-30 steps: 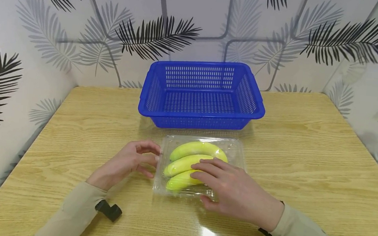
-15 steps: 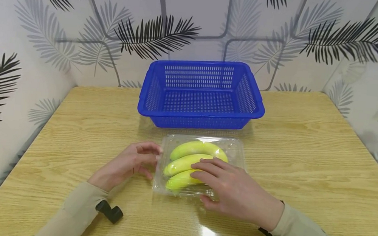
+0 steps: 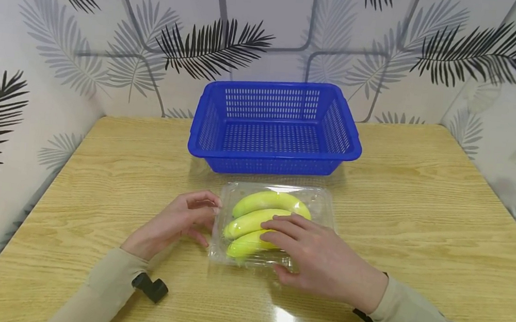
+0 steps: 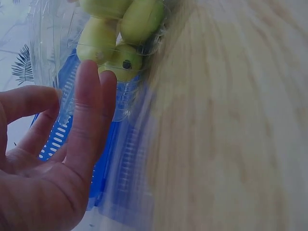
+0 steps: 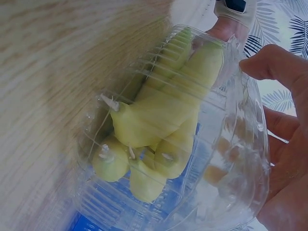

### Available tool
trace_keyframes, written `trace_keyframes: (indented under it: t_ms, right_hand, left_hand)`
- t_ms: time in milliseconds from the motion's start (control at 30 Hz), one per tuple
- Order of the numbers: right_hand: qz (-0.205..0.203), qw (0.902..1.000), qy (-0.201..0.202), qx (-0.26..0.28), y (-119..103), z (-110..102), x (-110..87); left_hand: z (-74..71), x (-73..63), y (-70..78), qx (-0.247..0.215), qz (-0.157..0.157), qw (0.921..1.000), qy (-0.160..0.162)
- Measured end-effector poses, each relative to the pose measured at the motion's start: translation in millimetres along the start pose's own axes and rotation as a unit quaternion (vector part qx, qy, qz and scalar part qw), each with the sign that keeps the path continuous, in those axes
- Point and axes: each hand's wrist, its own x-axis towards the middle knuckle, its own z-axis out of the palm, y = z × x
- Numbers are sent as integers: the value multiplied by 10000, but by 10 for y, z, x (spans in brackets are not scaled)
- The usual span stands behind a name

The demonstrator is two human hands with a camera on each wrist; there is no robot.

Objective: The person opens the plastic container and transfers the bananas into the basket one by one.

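A clear plastic clamshell box (image 3: 323,209) sits closed on the wooden table, with several yellow-green bananas (image 3: 252,223) inside. My left hand (image 3: 177,223) is at the box's left side, fingertips at its edge; in the left wrist view the fingers of that hand (image 4: 72,159) are extended and curl round nothing. Over the lid lie the fairly straight fingers of my right hand (image 3: 323,258), its thumb near the front edge. The right wrist view shows the banana ends (image 5: 139,125) through the clear wall, beside the right hand (image 5: 288,144).
Right behind the box stands a blue perforated plastic basket (image 3: 274,158), with nothing visible in it. The light wooden table (image 3: 411,212) spreads to both sides. A leaf-patterned wall covering (image 3: 271,27) rises behind the table and at its sides.
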Motion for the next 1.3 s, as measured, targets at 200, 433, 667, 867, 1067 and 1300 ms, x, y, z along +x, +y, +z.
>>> trace_keyframes:
  t_ms: [200,433,667,867,1067,1300]
  right_hand:
    - [-5,10000,2,-9,7,4,3]
    - [13,10000,40,51,10,8,3]
    - [2,10000,55,16,27,8,-4]
    - [57,10000,-2,55,29,6,-3]
    - [146,9998,-89,123,25,-2,4]
    - [115,9996,-57,233,36,0,0]
  left_hand:
    - [4,-3,14,114,4,9999,40]
    - [-3,0,-6,-110,74,9999,-28]
    - [-47,-5,-12,-340,20,9990,-302]
    - [-20,8,0,-39,62,9998,-208]
    - [-18,19,-11,207,124,9995,-200]
    - [-9,17,-8,512,229,9983,-172]
